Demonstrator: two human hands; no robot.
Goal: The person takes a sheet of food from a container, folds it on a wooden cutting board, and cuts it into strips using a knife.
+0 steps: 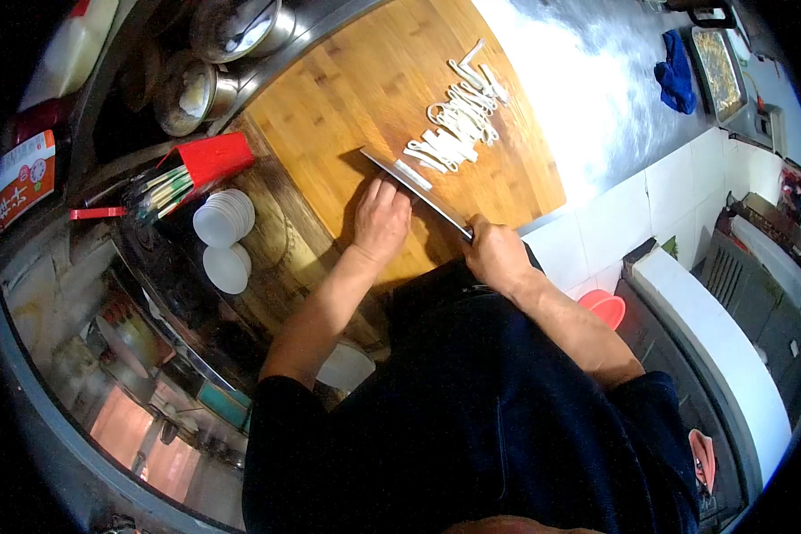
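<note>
A wide wooden cutting board (347,89) lies in front of me. Across it runs a cleaver (418,193), its handle wrapped in my right hand (497,256). My left hand (383,218) is on the board close against the near side of the blade, fingers bent and pressed together. Whatever lies beneath those fingers is hidden. One white strip (415,174) sits right by the blade's far side. Beyond it, a row of cut white strips (458,125), some curled into loops, spreads over the board.
Left of the board stand stacked white bowls (223,219), a red container (214,158) with sticks or brushes, and metal pots (196,93). A shiny steel counter (587,80) holds a blue cloth (675,76) and a metal tray (719,76). A pink-red bowl (603,308) is at lower right.
</note>
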